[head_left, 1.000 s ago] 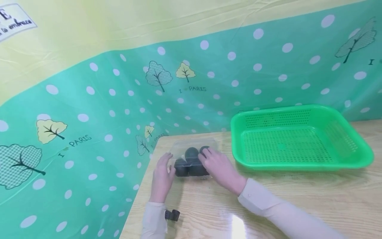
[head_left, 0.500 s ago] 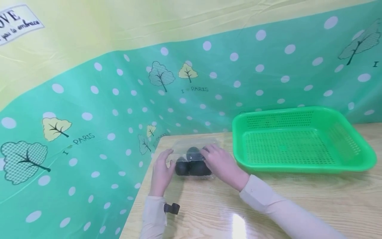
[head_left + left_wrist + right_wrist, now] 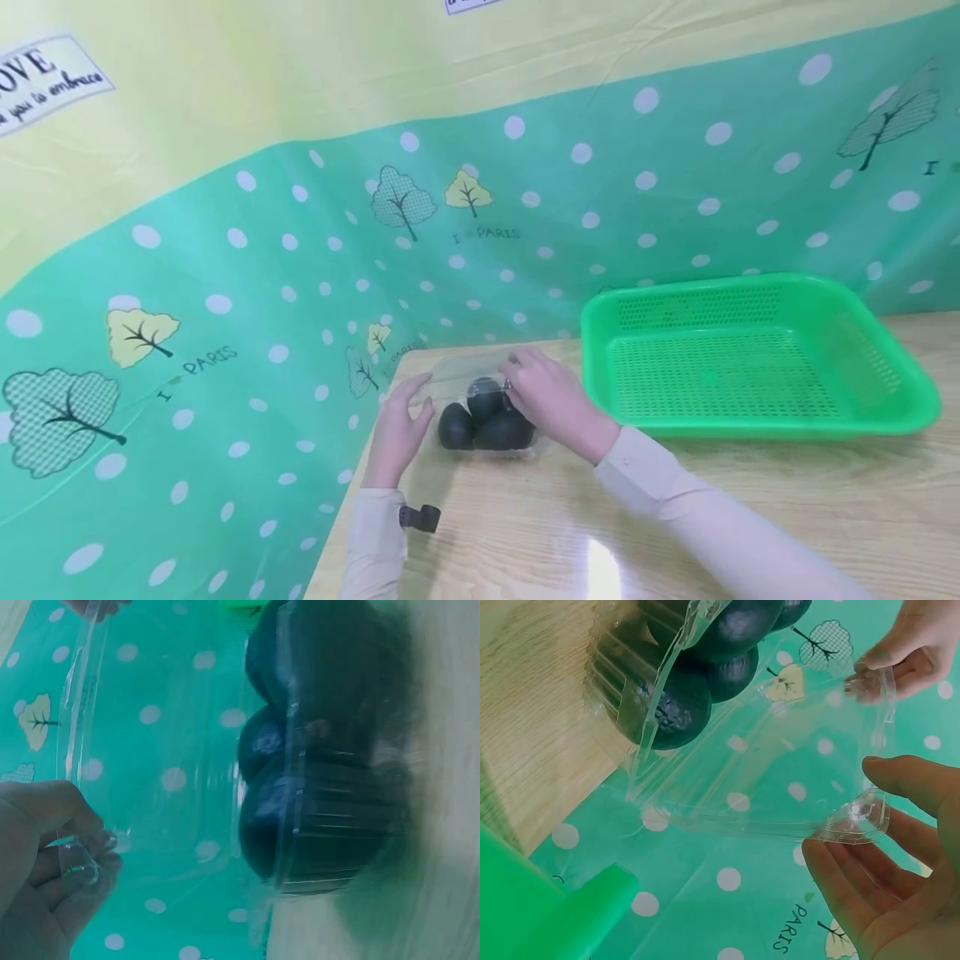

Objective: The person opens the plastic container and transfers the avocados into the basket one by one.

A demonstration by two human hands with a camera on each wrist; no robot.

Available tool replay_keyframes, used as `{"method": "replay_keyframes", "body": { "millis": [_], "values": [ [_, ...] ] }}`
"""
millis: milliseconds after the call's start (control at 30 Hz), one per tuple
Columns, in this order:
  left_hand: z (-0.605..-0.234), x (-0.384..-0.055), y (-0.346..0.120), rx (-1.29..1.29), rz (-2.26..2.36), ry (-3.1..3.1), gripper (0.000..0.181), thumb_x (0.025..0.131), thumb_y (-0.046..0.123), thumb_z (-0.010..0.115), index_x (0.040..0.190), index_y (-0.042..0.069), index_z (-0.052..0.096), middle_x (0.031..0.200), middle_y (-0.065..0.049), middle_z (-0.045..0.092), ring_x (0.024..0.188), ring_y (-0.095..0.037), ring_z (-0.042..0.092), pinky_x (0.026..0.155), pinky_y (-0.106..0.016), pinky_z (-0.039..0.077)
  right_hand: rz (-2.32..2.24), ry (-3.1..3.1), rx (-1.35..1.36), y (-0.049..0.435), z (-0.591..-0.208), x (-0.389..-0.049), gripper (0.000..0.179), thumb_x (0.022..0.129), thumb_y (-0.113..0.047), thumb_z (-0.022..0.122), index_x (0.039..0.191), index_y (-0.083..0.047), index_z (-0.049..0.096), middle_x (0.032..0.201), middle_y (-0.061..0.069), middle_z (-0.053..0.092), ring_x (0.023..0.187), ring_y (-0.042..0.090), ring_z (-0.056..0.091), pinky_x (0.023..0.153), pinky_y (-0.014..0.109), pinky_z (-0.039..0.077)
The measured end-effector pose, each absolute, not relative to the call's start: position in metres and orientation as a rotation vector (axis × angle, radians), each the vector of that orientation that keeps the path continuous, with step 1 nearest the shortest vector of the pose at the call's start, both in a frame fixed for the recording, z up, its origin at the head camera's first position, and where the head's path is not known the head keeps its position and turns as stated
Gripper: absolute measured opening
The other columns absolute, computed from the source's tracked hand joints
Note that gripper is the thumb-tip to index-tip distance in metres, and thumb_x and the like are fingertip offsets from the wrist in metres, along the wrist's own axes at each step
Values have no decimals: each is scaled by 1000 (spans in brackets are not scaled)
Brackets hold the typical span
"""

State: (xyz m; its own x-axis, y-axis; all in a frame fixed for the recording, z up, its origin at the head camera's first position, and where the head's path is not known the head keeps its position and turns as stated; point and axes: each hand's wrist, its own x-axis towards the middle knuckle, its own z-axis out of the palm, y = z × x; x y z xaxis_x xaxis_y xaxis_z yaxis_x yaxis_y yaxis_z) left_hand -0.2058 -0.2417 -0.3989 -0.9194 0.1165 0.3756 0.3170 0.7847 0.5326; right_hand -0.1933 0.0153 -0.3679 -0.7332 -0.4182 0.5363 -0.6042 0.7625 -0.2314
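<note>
A clear plastic clamshell box (image 3: 330, 862) stands on the wooden table with its lid (image 3: 780, 765) raised. Several dark, glossy, rounded fruits (image 3: 501, 429) sit in its base, seen partly through the ridged wall. At the lid's left front corner, my left hand (image 3: 399, 429) pinches the edge between thumb and fingers. My right hand (image 3: 551, 396) holds the opposite corner; in the right wrist view its fingers (image 3: 840, 881) reach below the lid while the thumb lies over it. In the head view, the right hand covers part of the box.
Right of the box is a green plastic basket (image 3: 750, 425) with perforated sides. A polka-dot cloth (image 3: 247, 333) hangs behind and to the left of the table (image 3: 540, 525). A black camera mount (image 3: 420, 518) sticks out from the left wrist.
The lid's front edge has risen, leaving the fruits more exposed. My right hand has lifted slightly with its corner, and the left hand has shifted a little left. The head view has tilted slightly.
</note>
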Motion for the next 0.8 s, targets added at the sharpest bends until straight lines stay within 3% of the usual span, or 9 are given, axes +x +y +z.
{"method": "replay_keyframes", "body": {
  "millis": [267,567,800],
  "values": [
    [-395,-213,-246,-394,-902,-2616,41,95,20,66,133,5,60,136,-17,60,126,-36,55,109,-52,44,642,-2502,757,19,-368,-198,24,86,-21,77,106,-8,70,97,3,60,86,16,57,69,25,56],
    [-389,-217,-250,-328,-1028,-2680,61,89,42,71,139,9,57,141,-12,57,130,-35,52,110,-52,42,669,-2454,755,26,-369,-203,33,90,-27,73,109,-2,66,101,6,62,89,19,59,74,28,57],
    [-386,-221,-252,-281,-1077,-2677,61,92,46,66,141,12,54,145,-11,54,132,-35,51,112,-52,40,658,-2443,742,31,-369,-208,33,92,-27,70,110,0,66,107,11,64,95,23,61,81,33,58]
  ]
}}
